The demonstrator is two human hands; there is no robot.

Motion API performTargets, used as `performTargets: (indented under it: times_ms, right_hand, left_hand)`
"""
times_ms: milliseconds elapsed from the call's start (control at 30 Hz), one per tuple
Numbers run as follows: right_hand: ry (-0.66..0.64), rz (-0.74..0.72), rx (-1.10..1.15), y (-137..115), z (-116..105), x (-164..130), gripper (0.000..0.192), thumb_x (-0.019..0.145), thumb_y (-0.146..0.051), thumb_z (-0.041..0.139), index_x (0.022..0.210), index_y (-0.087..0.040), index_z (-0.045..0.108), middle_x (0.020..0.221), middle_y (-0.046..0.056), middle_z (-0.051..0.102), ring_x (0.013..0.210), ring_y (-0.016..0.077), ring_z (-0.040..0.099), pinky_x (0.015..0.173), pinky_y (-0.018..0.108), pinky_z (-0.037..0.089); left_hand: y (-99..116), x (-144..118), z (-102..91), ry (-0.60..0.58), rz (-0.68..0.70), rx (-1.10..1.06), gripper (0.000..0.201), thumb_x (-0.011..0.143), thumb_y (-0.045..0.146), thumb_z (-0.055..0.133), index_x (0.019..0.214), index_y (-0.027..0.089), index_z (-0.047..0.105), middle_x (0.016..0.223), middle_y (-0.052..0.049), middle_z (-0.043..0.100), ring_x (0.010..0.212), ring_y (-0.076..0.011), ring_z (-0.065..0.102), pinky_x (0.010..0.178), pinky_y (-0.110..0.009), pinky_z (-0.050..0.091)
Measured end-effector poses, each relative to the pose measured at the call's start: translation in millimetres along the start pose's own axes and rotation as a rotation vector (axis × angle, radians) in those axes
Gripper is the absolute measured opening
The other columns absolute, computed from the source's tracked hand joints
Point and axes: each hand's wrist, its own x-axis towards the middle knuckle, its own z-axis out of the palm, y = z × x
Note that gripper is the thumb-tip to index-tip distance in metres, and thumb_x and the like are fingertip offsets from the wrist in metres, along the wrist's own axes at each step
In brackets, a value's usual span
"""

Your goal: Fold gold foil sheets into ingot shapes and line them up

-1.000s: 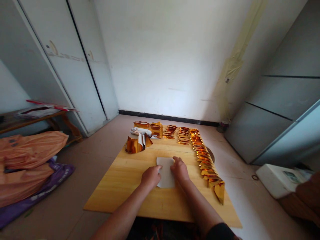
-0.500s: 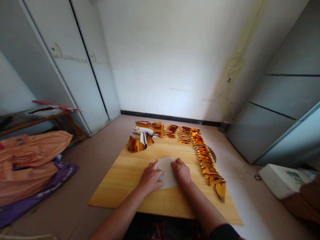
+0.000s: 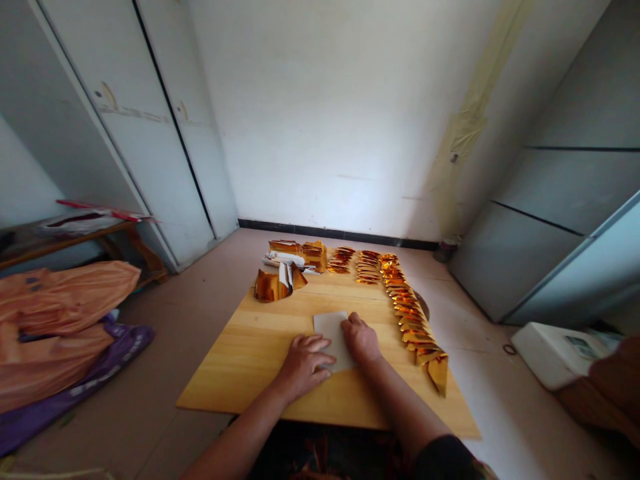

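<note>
A pale grey-white sheet of paper (image 3: 330, 325) lies on the wooden board (image 3: 235, 360) in front of me. My left hand (image 3: 306, 365) rests over its lower left side, fingers spread across the paper's edge. At the right edge, near the top corner, my right hand (image 3: 362, 339) has its fingers curled closed on the paper; the fingertips are partly hidden. Right of my hands runs a long row of folded gold foil paper pieces (image 3: 407, 310). Two shorter rows of folded gold pieces (image 3: 369, 267) lie at the board's far side.
Curved stacks of gold foil sheets (image 3: 273, 285) and a white roll or bundle (image 3: 284, 259) sit at the board's far left. Orange and purple bags (image 3: 65, 300) lie on the floor at left. A white box (image 3: 555, 353) stands at right, below a grey cabinet (image 3: 545, 213).
My left hand has slid down from the paper's upper left edge to its lower left side. My right hand stays at the right edge. The view has shifted slightly.
</note>
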Motion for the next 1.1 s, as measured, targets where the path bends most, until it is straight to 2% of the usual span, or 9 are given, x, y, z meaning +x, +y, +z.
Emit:
performTargets:
  times_ms: [167, 267, 400, 500, 567, 633, 800, 967, 1100]
  right_hand:
    - [-0.007, -0.063, 0.354, 20, 0, -4, 0.027, 0.085, -0.019, 0.05, 0.108, -0.023, 0.064, 0.104, 0.005, 0.06, 0.086, 0.0133, 0.059, 0.073, 0.022, 0.044]
    - [-0.04, -0.219, 0.644, 39, -1, -14, 0.046, 0.075, -0.031, 0.066, 0.12, -0.022, 0.059, 0.125, 0.009, 0.053, 0.105, 0.0195, 0.055, 0.085, 0.029, 0.046]
    - [-0.107, -0.411, 0.631, 51, 1, -35, 0.069, 0.061, -0.045, 0.076, 0.123, -0.021, 0.059, 0.131, 0.014, 0.05, 0.118, 0.0296, 0.047, 0.097, 0.044, 0.039]
    - [-0.008, -0.436, 0.597, 45, 4, -45, 0.049, 0.071, -0.036, 0.068, 0.118, -0.021, 0.061, 0.122, 0.012, 0.058, 0.111, 0.0262, 0.051, 0.095, 0.043, 0.04]
    - [0.081, -0.407, 0.614, 39, 7, -45, 0.028, 0.081, -0.027, 0.057, 0.106, -0.021, 0.065, 0.111, 0.01, 0.064, 0.103, 0.0217, 0.056, 0.091, 0.037, 0.042]
    - [0.123, -0.347, 0.615, 34, 7, -42, 0.021, 0.084, -0.023, 0.049, 0.096, -0.02, 0.067, 0.1, 0.008, 0.067, 0.096, 0.0192, 0.059, 0.086, 0.033, 0.044]
    - [0.049, -0.113, 0.606, 30, 1, -26, 0.021, 0.083, -0.022, 0.046, 0.094, -0.021, 0.064, 0.085, 0.003, 0.068, 0.08, 0.0164, 0.062, 0.071, 0.024, 0.044]
    - [0.043, 0.051, 0.632, 20, -1, -7, 0.022, 0.087, -0.031, 0.043, 0.09, -0.022, 0.062, 0.075, -0.001, 0.067, 0.069, 0.014, 0.061, 0.061, 0.02, 0.04]
    - [0.042, 0.21, 0.484, 6, 1, 4, 0.026, 0.087, -0.03, 0.044, 0.109, -0.024, 0.057, 0.075, -0.002, 0.068, 0.067, 0.0137, 0.062, 0.057, 0.02, 0.036]
  left_hand:
    - [3, 4, 3.2, 0.078, 0.012, -0.016, 0.017, 0.076, 0.028, 0.065, 0.089, 0.034, 0.073, 0.122, -0.001, 0.062, 0.117, -0.0251, 0.05, 0.099, -0.044, 0.03]
    - [0, 5, 6.5, 0.117, 0.025, -0.049, 0.015, 0.079, 0.026, 0.062, 0.087, 0.032, 0.073, 0.118, -0.001, 0.065, 0.115, -0.0236, 0.052, 0.098, -0.043, 0.032]
    - [-6, 9, 9.6, 0.217, -0.003, -0.132, 0.017, 0.081, 0.025, 0.056, 0.084, 0.027, 0.073, 0.106, -0.002, 0.07, 0.105, -0.0202, 0.059, 0.095, -0.039, 0.038]
    - [-7, 14, 6.2, 0.25, -0.031, -0.22, 0.02, 0.082, 0.027, 0.053, 0.082, 0.024, 0.072, 0.096, -0.002, 0.072, 0.095, -0.0178, 0.063, 0.091, -0.033, 0.042]
    - [-7, 16, 1.9, 0.235, -0.051, -0.256, 0.023, 0.084, 0.03, 0.049, 0.082, 0.023, 0.071, 0.092, -0.002, 0.072, 0.09, -0.0171, 0.063, 0.088, -0.031, 0.044]
    - [-6, 16, -2.2, 0.225, -0.069, -0.296, 0.026, 0.086, 0.035, 0.046, 0.089, 0.023, 0.07, 0.093, -0.001, 0.071, 0.091, -0.0171, 0.063, 0.089, -0.03, 0.044]
    - [-12, 19, -7.2, 0.2, -0.103, -0.428, 0.037, 0.078, 0.037, 0.056, 0.111, 0.021, 0.061, 0.107, -0.003, 0.069, 0.1, -0.018, 0.062, 0.089, -0.026, 0.046]
    - [-19, 34, -4.6, 0.264, -0.309, -0.344, 0.032, 0.081, 0.019, 0.049, 0.111, 0.022, 0.059, 0.108, -0.002, 0.068, 0.098, -0.0146, 0.062, 0.088, -0.023, 0.046]
    - [-17, 45, -2.5, 0.289, -0.443, -0.219, 0.04, 0.083, 0.018, 0.049, 0.123, 0.022, 0.052, 0.106, -0.003, 0.067, 0.094, -0.0151, 0.063, 0.081, -0.023, 0.046]
